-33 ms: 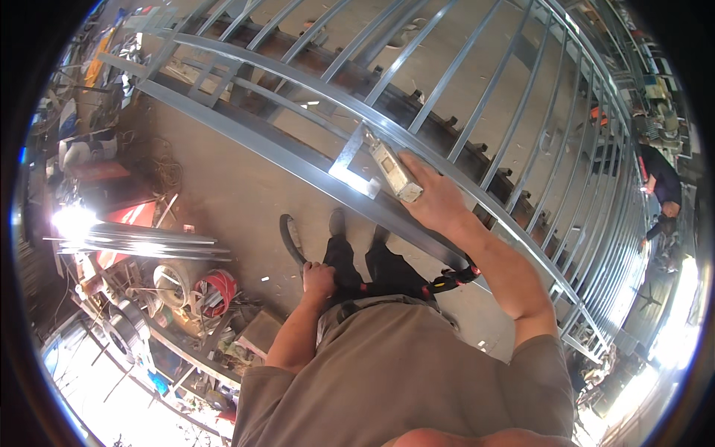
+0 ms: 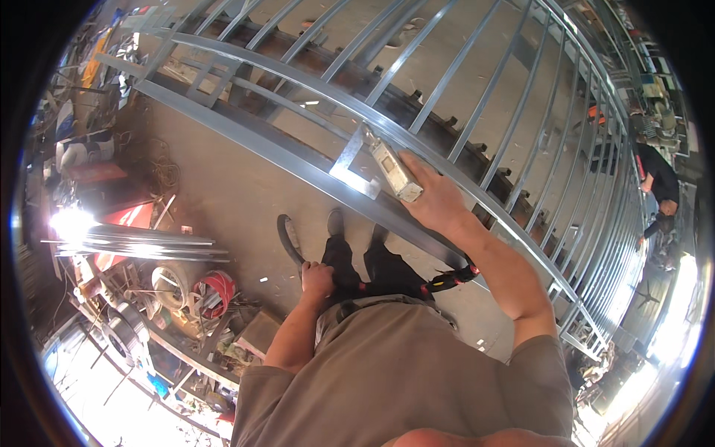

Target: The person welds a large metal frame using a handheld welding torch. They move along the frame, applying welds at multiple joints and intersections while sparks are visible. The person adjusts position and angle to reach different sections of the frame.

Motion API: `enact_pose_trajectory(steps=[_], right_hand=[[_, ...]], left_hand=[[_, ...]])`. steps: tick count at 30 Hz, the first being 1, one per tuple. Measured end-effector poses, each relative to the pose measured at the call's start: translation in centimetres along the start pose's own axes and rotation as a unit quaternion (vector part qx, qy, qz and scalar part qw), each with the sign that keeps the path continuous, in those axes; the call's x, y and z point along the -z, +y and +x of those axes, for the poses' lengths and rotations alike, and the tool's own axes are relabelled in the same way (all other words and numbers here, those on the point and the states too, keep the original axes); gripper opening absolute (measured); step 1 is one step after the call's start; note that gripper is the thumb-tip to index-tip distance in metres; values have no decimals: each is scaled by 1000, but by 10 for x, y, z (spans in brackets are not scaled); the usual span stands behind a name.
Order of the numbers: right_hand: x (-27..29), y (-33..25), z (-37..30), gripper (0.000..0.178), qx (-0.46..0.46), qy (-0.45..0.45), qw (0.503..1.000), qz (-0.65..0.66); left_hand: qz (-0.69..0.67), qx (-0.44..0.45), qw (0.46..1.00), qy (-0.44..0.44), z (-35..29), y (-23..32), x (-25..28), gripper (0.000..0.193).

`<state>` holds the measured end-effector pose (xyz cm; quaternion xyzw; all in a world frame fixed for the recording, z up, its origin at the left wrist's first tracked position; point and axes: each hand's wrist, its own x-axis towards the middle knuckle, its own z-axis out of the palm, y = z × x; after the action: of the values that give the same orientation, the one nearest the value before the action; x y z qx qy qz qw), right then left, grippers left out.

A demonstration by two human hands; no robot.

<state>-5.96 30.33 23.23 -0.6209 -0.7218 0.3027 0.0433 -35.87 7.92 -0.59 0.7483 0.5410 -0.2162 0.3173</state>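
Observation:
My right hand (image 2: 434, 195) is closed on a worn, pale, box-shaped metal piece (image 2: 395, 174) with an opening in its side. Its far end rests at the rail of a silver metal frame (image 2: 387, 125), beside a short bright crosspiece (image 2: 347, 152). At my left hip, my left hand (image 2: 317, 280) is wrapped round the end of a curved black thing (image 2: 289, 237) with a paler inner face. It looks like a shield seen edge-on, but I cannot make out its kind. My left fingers are partly hidden.
The barred frame lies over dark supports with a long grey beam (image 2: 246, 139) along its near side. Bright metal tubes (image 2: 141, 244), a red reel (image 2: 214, 292) and wire spools (image 2: 125, 329) crowd the left. Another person (image 2: 658, 179) bends at the far right.
Both hands keep their places and grips. The person at the far right has shifted slightly.

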Motion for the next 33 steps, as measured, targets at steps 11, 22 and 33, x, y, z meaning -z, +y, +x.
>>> enact_pose_trajectory(steps=[11, 22, 33], right_hand=[[-23, -17, 2, 74, -30, 36, 998, -39], [-33, -20, 0, 75, -27, 64, 995, -66], [-33, -20, 1, 72, -21, 66, 995, -68]], left_hand=[[-5, -42, 999, 22, 12, -42, 10, 19], [-29, -51, 997, 45, 14, -47, 6, 19], [-9, -37, 999, -14, 13, -41, 12, 22]])
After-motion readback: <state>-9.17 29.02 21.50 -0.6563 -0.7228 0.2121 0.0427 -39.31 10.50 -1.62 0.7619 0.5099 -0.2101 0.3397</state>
